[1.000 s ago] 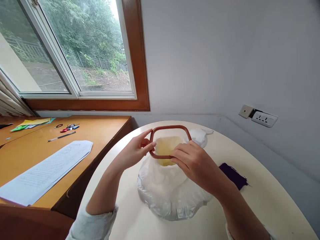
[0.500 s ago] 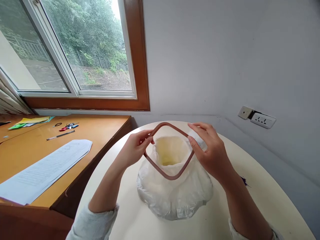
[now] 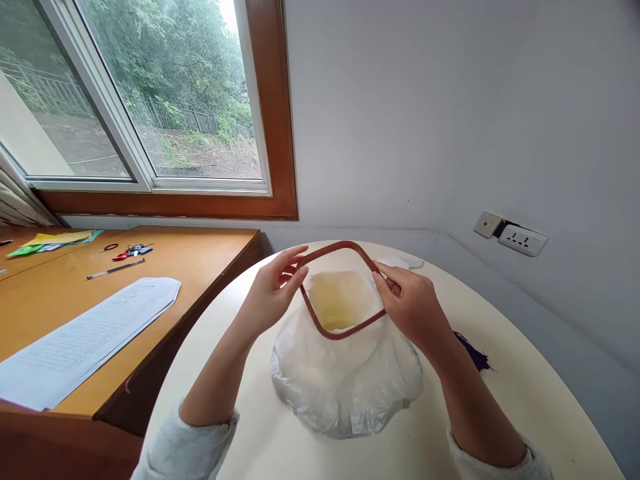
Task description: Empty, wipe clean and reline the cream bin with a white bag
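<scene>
Both hands hold a brown rounded-square ring (image 3: 313, 311), like the rim ring of a trash bin, tilted above a bin. My left hand (image 3: 267, 293) has its thumb and fingers about the ring's left corner. On the right side, my right hand (image 3: 413, 300) pinches the ring between thumb and fingers. Below stands the trash bin, draped in a whitish plastic bag (image 3: 345, 393) that spreads out over the table around it. Through the ring I see the bin's yellowish inside (image 3: 340, 300) behind the bag. The bin's outer wall is hidden by the bag.
The bin stands on a round cream table (image 3: 250, 407). A dark purple bundle (image 3: 473, 352) lies by my right forearm, and a whitish piece (image 3: 400, 262) lies at the back. At left, a wooden desk (image 3: 215, 250) carries papers (image 3: 100, 340), a pen (image 3: 116, 268) and keys (image 3: 137, 251).
The ring has turned within my hands, and its near edge has risen. My right fingers, spread before, have closed on the ring. The bagged bin stays in place.
</scene>
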{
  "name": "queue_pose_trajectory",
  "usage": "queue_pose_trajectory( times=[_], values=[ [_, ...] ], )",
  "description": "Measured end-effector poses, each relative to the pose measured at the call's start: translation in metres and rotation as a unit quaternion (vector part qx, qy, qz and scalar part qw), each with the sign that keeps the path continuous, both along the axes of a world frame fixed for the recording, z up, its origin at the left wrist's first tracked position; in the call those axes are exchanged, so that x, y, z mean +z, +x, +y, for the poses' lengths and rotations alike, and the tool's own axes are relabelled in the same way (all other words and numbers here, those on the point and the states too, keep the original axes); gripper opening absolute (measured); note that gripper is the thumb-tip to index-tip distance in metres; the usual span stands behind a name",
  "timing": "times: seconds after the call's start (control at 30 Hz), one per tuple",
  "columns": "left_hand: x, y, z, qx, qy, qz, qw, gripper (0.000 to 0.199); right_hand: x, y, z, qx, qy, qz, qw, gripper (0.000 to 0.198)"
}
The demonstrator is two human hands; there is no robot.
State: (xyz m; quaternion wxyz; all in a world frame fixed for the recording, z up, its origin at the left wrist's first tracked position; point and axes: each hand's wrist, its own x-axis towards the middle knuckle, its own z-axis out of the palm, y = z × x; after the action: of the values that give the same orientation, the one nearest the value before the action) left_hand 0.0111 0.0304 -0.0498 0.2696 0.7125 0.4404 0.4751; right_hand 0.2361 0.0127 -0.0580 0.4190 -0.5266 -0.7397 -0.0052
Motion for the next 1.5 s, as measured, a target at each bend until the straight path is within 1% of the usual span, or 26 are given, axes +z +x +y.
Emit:
queue_pose_trajectory(
  times=[0.13, 0.23, 0.33, 0.4, 0.5, 0.6, 0.7, 0.83, 0.97, 1.07, 1.13, 1.3, 1.4, 1.5],
  values=[
    [-0.007, -0.002, 0.002, -0.065, -0.046, 0.048, 0.996, 0.050, -0.004, 0.001, 0.005, -0.044, -0.059, -0.002, 0.997, 0.036],
    [-0.008, -0.002, 0.000, -0.110, -0.072, 0.093, 0.987, 0.057, -0.007, 0.000, 0.006, -0.041, -0.107, 0.010, 0.993, 0.043],
    [-0.004, -0.004, -0.001, -0.139, -0.070, 0.135, 0.978, 0.062, -0.007, -0.002, 0.006, -0.032, -0.132, 0.008, 0.991, 0.042],
    [0.000, -0.007, -0.002, -0.139, -0.067, 0.170, 0.973, 0.062, -0.007, -0.002, 0.006, -0.022, -0.133, 0.008, 0.991, 0.038],
    [0.005, -0.012, -0.003, -0.124, -0.064, 0.209, 0.968, 0.057, -0.005, -0.002, 0.004, -0.001, -0.133, 0.013, 0.991, 0.035],
    [0.010, -0.014, -0.005, -0.135, -0.068, 0.235, 0.960, 0.045, -0.003, -0.002, 0.001, 0.017, -0.150, 0.001, 0.988, 0.030],
    [0.014, -0.014, -0.008, -0.162, -0.070, 0.261, 0.949, 0.032, -0.001, -0.003, -0.002, 0.012, -0.157, -0.027, 0.987, 0.026],
    [0.016, -0.011, -0.011, -0.165, -0.073, 0.278, 0.943, 0.024, -0.001, -0.002, -0.003, 0.006, -0.155, -0.053, 0.987, 0.027],
    [0.014, -0.011, -0.011, -0.180, -0.073, 0.271, 0.943, 0.023, -0.001, 0.000, -0.002, 0.005, -0.175, -0.066, 0.982, 0.030],
    [0.011, -0.011, -0.011, -0.181, -0.083, 0.273, 0.941, 0.025, -0.002, 0.002, -0.002, 0.002, -0.176, -0.075, 0.981, 0.032],
    [0.011, -0.011, -0.011, -0.182, -0.085, 0.281, 0.939, 0.027, -0.002, 0.002, -0.002, -0.003, -0.181, -0.080, 0.980, 0.034],
    [0.014, -0.009, -0.013, -0.177, -0.094, 0.318, 0.927, 0.030, -0.002, 0.001, -0.003, -0.026, -0.221, -0.097, 0.970, 0.035],
    [0.014, -0.009, -0.013, -0.180, -0.103, 0.331, 0.921, 0.030, -0.001, 0.000, -0.003, -0.029, -0.225, -0.109, 0.968, 0.034],
    [0.012, -0.009, -0.012, -0.169, -0.109, 0.331, 0.922, 0.033, -0.001, 0.000, -0.003, -0.031, -0.228, -0.113, 0.967, 0.034]
  ],
)
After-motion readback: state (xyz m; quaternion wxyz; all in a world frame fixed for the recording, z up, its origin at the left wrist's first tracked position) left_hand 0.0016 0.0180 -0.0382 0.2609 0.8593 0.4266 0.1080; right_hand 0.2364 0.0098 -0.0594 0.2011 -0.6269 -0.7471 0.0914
